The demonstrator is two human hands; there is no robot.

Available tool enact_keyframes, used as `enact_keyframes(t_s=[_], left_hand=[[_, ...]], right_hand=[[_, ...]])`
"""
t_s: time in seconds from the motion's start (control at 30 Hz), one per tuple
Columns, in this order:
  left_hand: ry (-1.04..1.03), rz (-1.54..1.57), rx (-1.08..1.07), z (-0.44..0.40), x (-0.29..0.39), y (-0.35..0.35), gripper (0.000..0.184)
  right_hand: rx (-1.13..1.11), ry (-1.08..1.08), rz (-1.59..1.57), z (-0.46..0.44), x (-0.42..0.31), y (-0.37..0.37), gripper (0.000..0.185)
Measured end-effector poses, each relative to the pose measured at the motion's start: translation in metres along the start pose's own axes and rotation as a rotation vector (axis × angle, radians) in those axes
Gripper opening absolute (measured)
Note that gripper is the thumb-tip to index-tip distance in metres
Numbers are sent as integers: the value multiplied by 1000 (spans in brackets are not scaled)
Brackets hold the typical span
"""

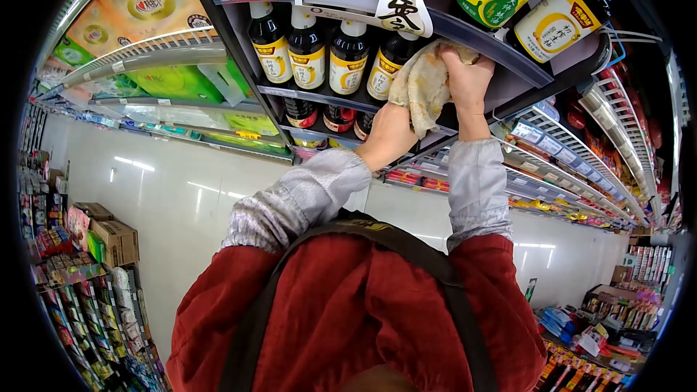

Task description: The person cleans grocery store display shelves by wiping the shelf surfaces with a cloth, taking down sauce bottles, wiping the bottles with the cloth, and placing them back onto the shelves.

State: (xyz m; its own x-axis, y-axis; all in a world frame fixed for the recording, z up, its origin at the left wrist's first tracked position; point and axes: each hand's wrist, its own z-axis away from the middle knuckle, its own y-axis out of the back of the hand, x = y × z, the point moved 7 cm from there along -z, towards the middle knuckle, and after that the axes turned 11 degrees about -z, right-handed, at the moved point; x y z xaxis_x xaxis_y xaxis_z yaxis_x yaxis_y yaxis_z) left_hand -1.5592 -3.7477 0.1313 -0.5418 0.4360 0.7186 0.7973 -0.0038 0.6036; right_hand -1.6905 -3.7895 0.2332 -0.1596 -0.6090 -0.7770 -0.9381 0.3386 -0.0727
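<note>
My right hand point(468, 76) is closed on a worn beige cloth point(425, 87), bunched at the shelf's right end with its lower part hanging down. Against the cloth's lower left edge is my left hand point(390, 134); its fingers are hidden behind the cloth, so their grip does not show. Just left of the cloth stands a dark sauce bottle point(387, 69) with a yellow and white label. More bottles of that kind point(348, 65) line up beside it on the same shelf point(312, 98).
Above, an upper shelf edge point(501, 58) carries larger bottles point(555, 18) and a white sign point(363, 0). Red-labelled bottles point(339, 117) sit below. Tissue packs point(145, 3) fill racks at left; wire-fronted shelves point(581, 145) run along the right. Cartons point(116, 239) stand on the floor behind.
</note>
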Motion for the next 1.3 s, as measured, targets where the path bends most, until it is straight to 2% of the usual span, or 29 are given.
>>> enact_keyframes(t_s=[0.1,0.17,0.2,0.3,0.33,0.43,0.53,0.67,0.77,0.83,0.9,0.93,0.97,1.03,1.1,1.17,1.2,1.23,1.3], left_hand=[[41,80,25,3,-2,-13,31],[-23,250,183,5,8,-8,30],[16,279,126,8,9,-15,33],[1,340,173,6,10,-33,38],[-8,381,102,4,13,-39,43],[-42,243,200,4,20,-39,41],[-3,338,286,4,14,-40,38],[-39,459,218,-25,-4,-44,35],[77,426,-24,-38,-18,-65,30],[99,423,9,-39,-24,-70,31],[29,329,99,-31,-23,-68,31],[49,377,11,-28,-26,-72,38],[53,377,11,-28,-26,-73,38],[-183,6,306,-21,-5,-54,47],[-148,58,221,-13,6,-44,53],[-172,349,188,-8,20,-30,55],[-285,67,217,-14,28,-19,67],[-378,68,132,-18,35,-11,78],[-495,62,-23,-22,64,11,76]], right_hand=[[-52,3,48,-1,6,0,30],[-71,27,46,-2,4,-2,31],[-71,24,46,-2,4,-2,31],[-81,49,59,-3,2,-2,31],[-83,68,46,-3,1,-2,32],[-80,93,26,-4,1,-2,32],[-93,96,31,-6,4,-1,33],[-114,112,67,-9,14,2,36],[-154,172,159,2,19,-1,40],[-192,218,221,14,13,2,42],[-121,104,67,23,12,17,45],[-73,97,-53,26,9,26,45],[-35,56,-82,29,9,35,47],[1,47,-134,38,-4,49,46],[28,18,-127,49,-15,64,50],[77,19,-189,60,-27,83,57],[117,60,-174,65,-35,94,63],[103,32,-264,64,-43,102,68],[232,22,-382,66,-62,120,70]])
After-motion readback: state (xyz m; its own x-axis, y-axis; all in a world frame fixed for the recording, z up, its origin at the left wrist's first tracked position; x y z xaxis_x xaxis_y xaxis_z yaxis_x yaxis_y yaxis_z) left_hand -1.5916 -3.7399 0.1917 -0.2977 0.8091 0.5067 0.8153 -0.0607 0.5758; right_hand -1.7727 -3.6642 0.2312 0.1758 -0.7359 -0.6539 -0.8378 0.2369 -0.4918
